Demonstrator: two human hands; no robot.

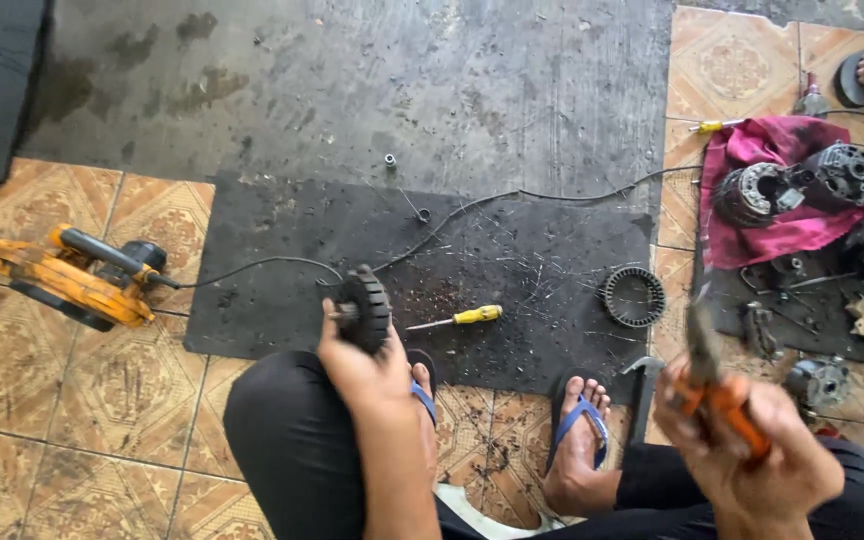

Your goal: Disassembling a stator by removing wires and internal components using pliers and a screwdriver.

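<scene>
Your left hand [367,365] is clenched around a black ribbed motor core [365,308] above your knee. Your right hand [752,450], at four o'clock, grips orange-handled pliers [712,385]. A yellow-handled screwdriver [457,319] lies on the black mat [512,250]; a magenta cloth [767,190] sits at two o'clock.

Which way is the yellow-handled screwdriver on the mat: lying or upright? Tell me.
Lying flat: the yellow-handled screwdriver rests lengthwise on the black mat, untouched by either hand.
</scene>
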